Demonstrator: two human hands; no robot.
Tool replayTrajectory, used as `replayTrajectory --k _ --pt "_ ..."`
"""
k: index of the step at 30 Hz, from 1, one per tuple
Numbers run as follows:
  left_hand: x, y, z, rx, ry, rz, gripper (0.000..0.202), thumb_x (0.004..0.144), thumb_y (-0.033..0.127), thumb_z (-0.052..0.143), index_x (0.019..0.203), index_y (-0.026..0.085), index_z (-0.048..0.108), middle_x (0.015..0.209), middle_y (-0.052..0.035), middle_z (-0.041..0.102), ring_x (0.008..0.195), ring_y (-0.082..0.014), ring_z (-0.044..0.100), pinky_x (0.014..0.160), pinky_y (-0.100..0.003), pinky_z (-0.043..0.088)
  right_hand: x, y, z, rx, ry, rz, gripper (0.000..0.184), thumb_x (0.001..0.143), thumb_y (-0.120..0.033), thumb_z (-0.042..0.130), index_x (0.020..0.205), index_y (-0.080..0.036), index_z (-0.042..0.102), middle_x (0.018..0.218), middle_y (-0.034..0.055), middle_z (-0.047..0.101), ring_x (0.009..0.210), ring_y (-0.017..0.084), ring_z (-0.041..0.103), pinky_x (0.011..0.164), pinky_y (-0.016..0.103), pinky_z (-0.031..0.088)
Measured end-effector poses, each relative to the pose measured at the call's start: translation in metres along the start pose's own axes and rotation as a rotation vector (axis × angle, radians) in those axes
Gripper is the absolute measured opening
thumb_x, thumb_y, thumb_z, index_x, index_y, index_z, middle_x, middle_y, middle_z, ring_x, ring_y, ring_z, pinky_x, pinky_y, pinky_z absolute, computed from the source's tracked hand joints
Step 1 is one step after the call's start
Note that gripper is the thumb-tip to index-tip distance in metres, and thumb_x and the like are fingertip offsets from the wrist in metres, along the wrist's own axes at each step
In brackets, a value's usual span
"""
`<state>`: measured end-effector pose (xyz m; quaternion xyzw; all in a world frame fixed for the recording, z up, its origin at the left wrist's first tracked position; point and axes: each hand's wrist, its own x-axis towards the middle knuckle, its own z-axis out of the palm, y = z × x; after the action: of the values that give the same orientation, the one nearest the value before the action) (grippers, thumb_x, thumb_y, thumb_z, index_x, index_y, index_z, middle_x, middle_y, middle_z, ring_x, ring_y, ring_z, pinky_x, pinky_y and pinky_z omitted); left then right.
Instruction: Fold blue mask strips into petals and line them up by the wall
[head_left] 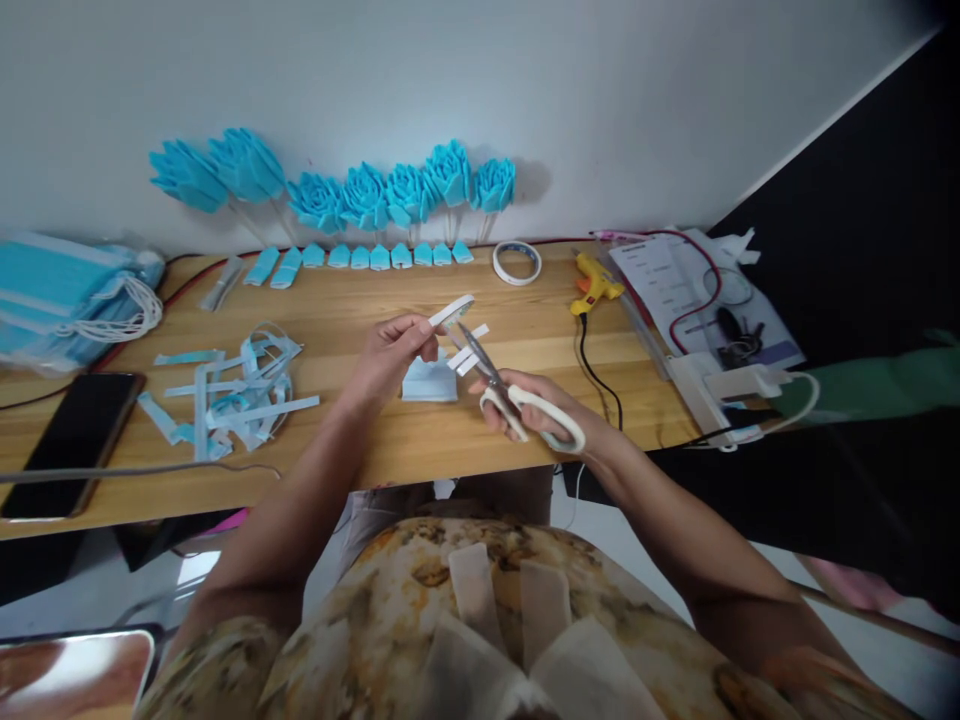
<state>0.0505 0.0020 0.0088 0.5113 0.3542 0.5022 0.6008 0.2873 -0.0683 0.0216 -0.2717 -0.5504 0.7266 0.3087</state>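
Observation:
In the head view, my left hand (397,350) pinches a narrow roll of white tape (452,312) above the middle of the table. White-handled scissors (551,420) are in my right hand (551,388), their blades pointing up and left at the roll. Short white strips (463,362) lie at the blades; whether they stick to the scissors or to my fingers I cannot tell. Just below, a pale blue pleated piece (429,384) rests on the wooden table (390,440), partly covered by the strips.
Several blue flowers (365,197) on sticks lean along the wall, with small blue pieces (380,258) before them. A wider tape roll (517,262) and yellow glue gun (598,282) lie right. Left are blue scraps (247,410), a phone (71,440) and bagged masks (52,300).

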Motion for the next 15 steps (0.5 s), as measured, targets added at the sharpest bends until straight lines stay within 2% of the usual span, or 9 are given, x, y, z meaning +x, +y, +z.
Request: replayTrajectory --k 3,6,10,15 --pt "0.0 0.002 0.002 -0.054 -0.057 -0.021 0.052 0.078 0.066 0.078 0.061 0.019 0.064 0.057 -0.0003 0.055 0.059 -0.0122 0.05 0.061 -0.028 0.04 -0.004 0.003 -0.005 -0.007 0.014 0.0 0.07 0.086 -0.071 0.066 0.128 -0.015 0.063 0.089 0.0038 0.062 0.068 0.01 0.054 0.059 0.021 0.044" --pt "0.0 0.0 0.001 -0.058 -0.076 -0.023 0.05 0.077 0.067 0.078 0.067 0.019 0.068 0.058 0.0 0.055 0.059 -0.0128 0.05 0.062 -0.029 0.039 -0.003 0.007 -0.005 0.015 0.015 0.011 0.066 0.088 -0.068 0.066 0.129 -0.016 0.063 0.088 0.003 0.062 0.067 0.009 0.054 0.057 0.02 0.043" --pt "-0.001 -0.007 -0.002 -0.037 -0.111 -0.035 0.049 0.08 0.065 0.076 0.064 0.02 0.067 0.061 -0.0006 0.056 0.061 -0.0135 0.049 0.062 -0.03 0.038 0.001 0.007 -0.004 0.021 -0.003 0.01 0.063 0.089 -0.066 0.066 0.127 -0.015 0.065 0.089 0.003 0.062 0.064 0.008 0.052 0.057 0.022 0.041" --pt "-0.002 -0.013 -0.004 -0.005 -0.181 -0.046 0.046 0.083 0.061 0.076 0.066 0.02 0.069 0.068 -0.0017 0.06 0.068 -0.0156 0.054 0.069 -0.031 0.042 0.009 0.007 -0.003 0.045 -0.021 -0.017 0.06 0.091 -0.064 0.066 0.125 -0.015 0.066 0.087 0.0028 0.061 0.063 0.008 0.05 0.056 0.022 0.039"
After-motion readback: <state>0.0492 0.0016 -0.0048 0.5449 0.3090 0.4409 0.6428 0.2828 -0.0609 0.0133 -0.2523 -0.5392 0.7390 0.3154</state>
